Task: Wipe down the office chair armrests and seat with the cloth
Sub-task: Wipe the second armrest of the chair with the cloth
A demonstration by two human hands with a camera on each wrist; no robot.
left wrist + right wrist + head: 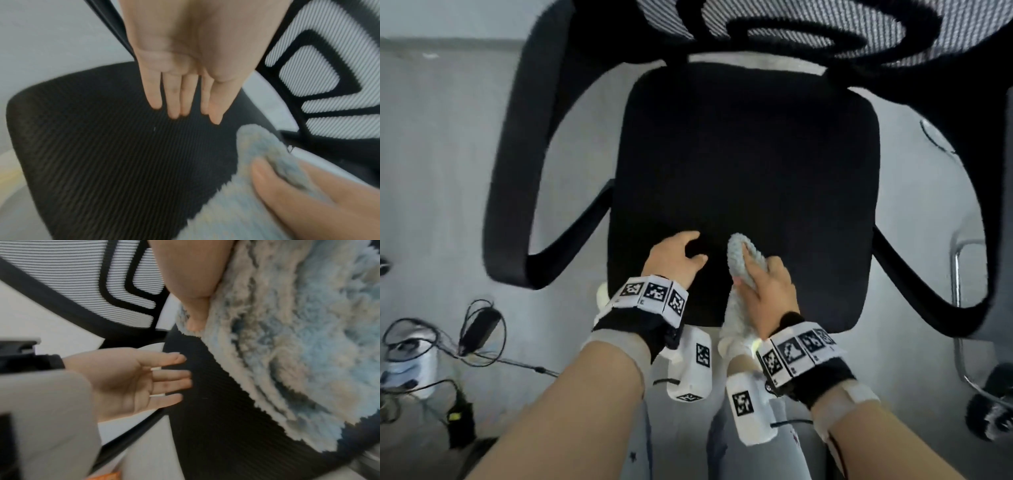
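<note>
Head view: seat (750, 164) filling the frame's middle, black and ribbed. Left hand (674, 260) at lower centre, fingers loosely spread, resting on the seat's front part, holding nothing. Right hand (767, 291) just right of it, fingers curled round the cloth (741, 260), whose fluffy blue-grey end lay on the seat. Armrests (513, 164) arcing down both sides, apparently untouched. To wipe well, probably best to flatten the cloth and sweep in long overlapping strokes from front toward the mesh backrest (808, 24), the left hand steadying the chair. Cables and a power brick (479, 325) on the floor at lower left; a second chair's metal leg (959, 274) at right edge, near enough to hinder reaching that armrest.

Left wrist view: fingers (174, 100) straight, tips touching the seat; cloth at lower right under the right thumb (273, 178).

Right wrist view: cloth bunched at upper right, pinned by the thumb; left hand open at centre left.
</note>
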